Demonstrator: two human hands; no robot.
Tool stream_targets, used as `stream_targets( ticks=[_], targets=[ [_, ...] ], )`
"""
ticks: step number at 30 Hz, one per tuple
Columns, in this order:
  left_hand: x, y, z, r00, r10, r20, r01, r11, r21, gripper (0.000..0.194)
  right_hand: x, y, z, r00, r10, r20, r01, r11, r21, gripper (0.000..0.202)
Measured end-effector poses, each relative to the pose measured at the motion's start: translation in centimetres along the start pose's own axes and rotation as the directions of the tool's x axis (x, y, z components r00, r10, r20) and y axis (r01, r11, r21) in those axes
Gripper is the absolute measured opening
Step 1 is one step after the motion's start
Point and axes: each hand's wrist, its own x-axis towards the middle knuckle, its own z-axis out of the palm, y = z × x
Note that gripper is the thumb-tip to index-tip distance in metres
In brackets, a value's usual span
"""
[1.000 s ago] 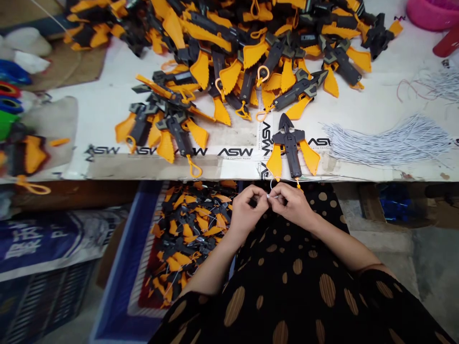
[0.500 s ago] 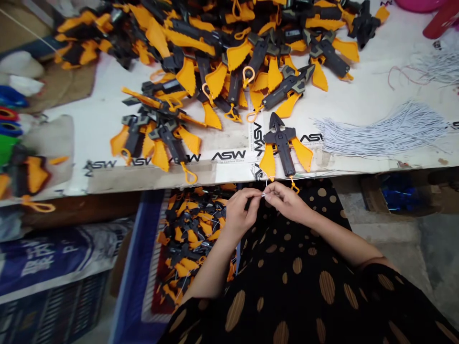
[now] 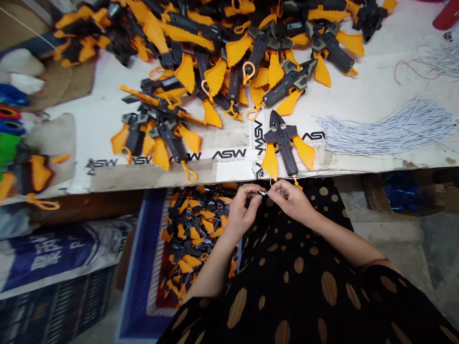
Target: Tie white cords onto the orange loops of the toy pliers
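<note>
A black toy piece point(image 3: 285, 145) with a pointed head and two orange wings lies at the table's front edge, its orange loop hanging over the edge. A thin white string point(image 3: 264, 193) runs from near its left wing to my fingers, just below the edge. My left hand point(image 3: 245, 205) pinches one part of the string between thumb and forefinger. Close by on the right, my right hand point(image 3: 292, 200) is closed on the string too. A small twist or knot shows between the fingertips; its exact form is too small to tell.
Many similar black and orange toys point(image 3: 211, 57) are heaped across the back of the table point(image 3: 229, 172). A bundle of white strings point(image 3: 387, 129) lies at right. Below the edge stands a blue crate point(image 3: 134, 267) holding more toys. A red object point(image 3: 446, 14) is at top right.
My hands have moved slightly apart, and more of the white string now shows between the fingertips. The toy stays on the table edge.
</note>
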Motion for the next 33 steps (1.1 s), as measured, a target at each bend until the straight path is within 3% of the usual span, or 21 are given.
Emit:
stream_targets(
  ticks=[2, 5, 9, 14, 18, 22, 25, 28, 33],
  targets=[
    [0.4, -0.2, -0.3, 0.986, 0.162, 0.048, -0.168, 0.966, 0.194, 0.019, 0.0, -0.1, 0.0, 1.000, 0.024, 0.015, -0.024, 1.000, 0.020, 0.020],
    [1.1, -0.5, -0.8, 0.927, 0.340, 0.156, -0.374, 0.833, 0.408, 0.013, 0.1, -0.5, 0.0, 0.998, 0.024, 0.057, -0.028, 0.997, 0.066, 0.022],
    [1.6, -0.5, -1.9, 0.884, 0.415, 0.215, -0.466, 0.748, 0.473, 0.011, -0.2, -1.1, -0.4, 0.994, -0.006, 0.108, 0.003, 0.999, 0.036, 0.021],
    [1.4, 0.4, -2.9, 0.901, 0.409, 0.141, -0.430, 0.808, 0.404, 0.008, -0.9, -1.2, -0.9, 0.989, -0.079, 0.122, 0.092, 0.990, -0.110, 0.017],
    [1.4, 0.2, -3.0, 0.940, 0.250, 0.231, -0.322, 0.877, 0.357, 0.006, -1.4, -0.9, -1.8, 0.975, -0.188, 0.115, 0.208, 0.957, -0.202, 0.013],
    [1.8, -0.4, -5.0, 0.961, 0.113, 0.251, -0.215, 0.879, 0.426, 0.012, -2.0, -0.2, -5.1, 0.944, -0.326, -0.051, 0.272, 0.857, -0.438, 0.021],
    [2.7, 0.3, -5.7, 0.977, 0.128, 0.173, -0.190, 0.890, 0.415, 0.019, -2.0, 1.0, -7.5, 0.917, -0.373, -0.140, 0.224, 0.772, -0.594, 0.023],
    [4.1, 2.3, -3.3, 0.968, 0.207, 0.145, -0.245, 0.903, 0.353, 0.024, -1.6, 2.2, -7.8, 0.922, -0.371, -0.106, 0.221, 0.733, -0.643, 0.020],
    [6.9, 4.5, 3.0, 0.874, 0.275, 0.400, -0.439, 0.799, 0.410, 0.045, -1.0, 2.5, -5.8, 0.920, -0.391, -0.032, 0.286, 0.722, -0.630, 0.021]
  ],
)
